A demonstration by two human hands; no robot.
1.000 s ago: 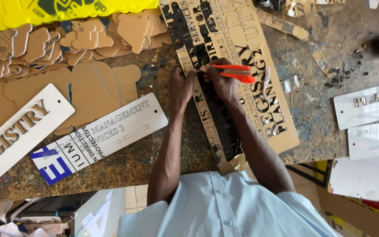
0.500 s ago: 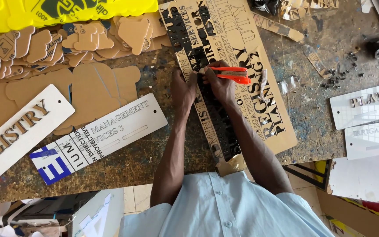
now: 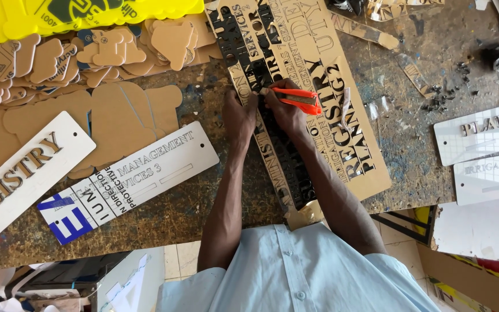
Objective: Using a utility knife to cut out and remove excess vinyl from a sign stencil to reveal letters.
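Note:
A long brown-backed sheet with cut-out letters (image 3: 342,110) lies lengthwise on the worn workbench (image 3: 163,214), its middle a dark strip of letter openings. My right hand (image 3: 287,110) grips an orange utility knife (image 3: 302,99), its tip near the dark strip. My left hand (image 3: 239,115) presses flat on the sheet's left edge, right beside the other hand.
White lettered sign plates lie at left (image 3: 128,179) and far left (image 3: 18,173), more at right (image 3: 480,130). Brown cut-out shapes (image 3: 88,52) are piled at upper left under a yellow sheet (image 3: 88,11). Offcuts and scraps (image 3: 446,98) litter the upper right. Cardboard pieces (image 3: 475,231) lean at lower right.
Both hands stay on the sheet at about the same spot; the view has shifted slightly, and the knife hand has edged a little along the dark strip.

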